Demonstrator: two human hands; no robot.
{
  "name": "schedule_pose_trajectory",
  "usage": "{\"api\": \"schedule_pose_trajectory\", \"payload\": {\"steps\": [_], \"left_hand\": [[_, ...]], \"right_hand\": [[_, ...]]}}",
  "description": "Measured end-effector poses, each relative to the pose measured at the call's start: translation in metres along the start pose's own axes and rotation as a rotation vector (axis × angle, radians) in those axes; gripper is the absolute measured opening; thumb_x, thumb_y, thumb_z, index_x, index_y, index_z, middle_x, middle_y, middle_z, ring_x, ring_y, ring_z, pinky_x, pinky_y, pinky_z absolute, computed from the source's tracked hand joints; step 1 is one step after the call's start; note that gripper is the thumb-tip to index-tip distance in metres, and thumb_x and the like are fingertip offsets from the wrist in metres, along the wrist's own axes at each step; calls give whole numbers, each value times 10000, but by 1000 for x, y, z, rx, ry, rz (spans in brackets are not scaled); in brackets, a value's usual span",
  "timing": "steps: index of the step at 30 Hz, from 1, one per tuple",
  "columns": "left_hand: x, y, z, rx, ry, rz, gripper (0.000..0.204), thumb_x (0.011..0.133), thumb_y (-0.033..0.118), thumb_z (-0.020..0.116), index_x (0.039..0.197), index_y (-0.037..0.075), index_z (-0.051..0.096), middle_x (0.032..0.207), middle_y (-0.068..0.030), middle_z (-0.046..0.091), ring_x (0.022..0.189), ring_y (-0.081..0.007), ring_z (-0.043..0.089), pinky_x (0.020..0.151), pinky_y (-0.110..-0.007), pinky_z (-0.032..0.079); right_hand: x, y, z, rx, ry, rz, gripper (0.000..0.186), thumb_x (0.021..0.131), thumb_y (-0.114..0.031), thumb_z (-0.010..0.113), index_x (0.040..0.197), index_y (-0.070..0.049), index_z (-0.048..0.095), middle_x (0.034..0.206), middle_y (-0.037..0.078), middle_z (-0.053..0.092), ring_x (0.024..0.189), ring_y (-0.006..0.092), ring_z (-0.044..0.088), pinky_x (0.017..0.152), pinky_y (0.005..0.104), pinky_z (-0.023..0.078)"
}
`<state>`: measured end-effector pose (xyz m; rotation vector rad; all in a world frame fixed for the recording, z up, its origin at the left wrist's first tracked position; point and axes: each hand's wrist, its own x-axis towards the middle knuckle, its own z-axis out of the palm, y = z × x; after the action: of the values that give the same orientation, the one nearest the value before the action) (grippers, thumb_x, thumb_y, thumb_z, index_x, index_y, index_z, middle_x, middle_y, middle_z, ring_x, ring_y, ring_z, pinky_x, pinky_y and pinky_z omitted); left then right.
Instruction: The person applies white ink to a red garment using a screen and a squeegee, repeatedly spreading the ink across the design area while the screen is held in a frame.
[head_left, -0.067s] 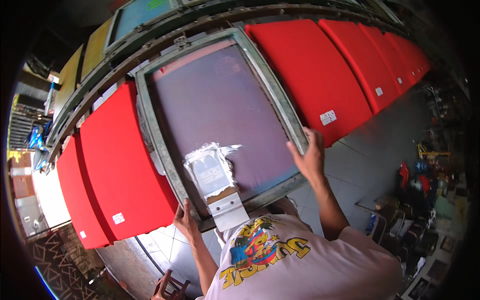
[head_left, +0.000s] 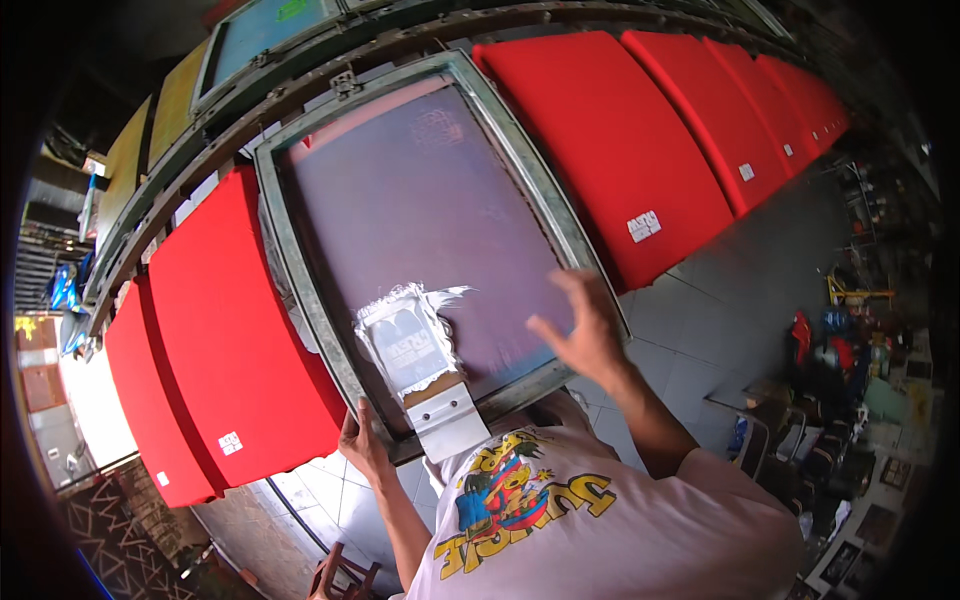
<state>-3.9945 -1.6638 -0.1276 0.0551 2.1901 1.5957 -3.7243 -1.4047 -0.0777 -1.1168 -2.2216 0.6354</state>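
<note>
A weathered metal screen frame (head_left: 586,255) with purple-grey mesh (head_left: 400,210) lies between red padded boards. Near its lower left, white ink (head_left: 420,294) surrounds a pale printed stencil patch (head_left: 405,345). A light metal squeegee (head_left: 448,425) with two dark screws rests over the near edge, just below the patch. My left hand (head_left: 368,450) grips the frame's lower left corner, thumb upward along the side. My right hand (head_left: 590,335) is raised over the lower right of the screen, fingers spread and slightly blurred, with nothing held.
Red boards (head_left: 620,140) with small white prints continue rightward and leftward (head_left: 230,330). A rail (head_left: 270,102) runs behind, beyond which sit another screen (head_left: 265,35) and yellow boards (head_left: 172,100). Tiled floor (head_left: 660,340) shows below. Assorted clutter (head_left: 850,390) lines the right; a brown stool (head_left: 340,570) stands at bottom.
My right hand has let go of the frame's right side and moved left over the mesh, fingers spreading. The whole view has shifted slightly. My left hand keeps its hold.
</note>
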Motion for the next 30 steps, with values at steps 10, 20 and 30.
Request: {"api": "schedule_pose_trajectory", "payload": {"steps": [10, 20, 30], "left_hand": [[21, -22, -12, -115, -140, -13, 261, 994, 214, 762, 1116, -16, 743, 974, 2, 732, 880, -41, 614, 777, -201, 455], [19, -23, -6, -196, -227, -7, 305, 1013, 290, 737, 1128, 9, 701, 919, 44, 669, 806, -33, 565, 703, -221, 438], [20, -17, -10, -249, -257, -87, 309, 993, 266, 765, 1099, -21, 718, 887, 48, 653, 804, -35, 531, 714, -212, 404]], "right_hand": [[-76, -116, 75, -300, -654, -752, 396, 903, -168, 581, 1251, 10, 642, 1069, 181, 629, 1027, 302, 609, 944, 439, 481], [-49, -141, 89, -242, -329, -466, 237, 887, -67, 614, 1114, -48, 677, 1023, 104, 710, 981, 274, 689, 934, 414, 497], [19, -152, 103, -189, -132, -307, 290, 769, 52, 762, 1025, -73, 709, 1010, 85, 752, 977, 261, 709, 871, 390, 447]]}}
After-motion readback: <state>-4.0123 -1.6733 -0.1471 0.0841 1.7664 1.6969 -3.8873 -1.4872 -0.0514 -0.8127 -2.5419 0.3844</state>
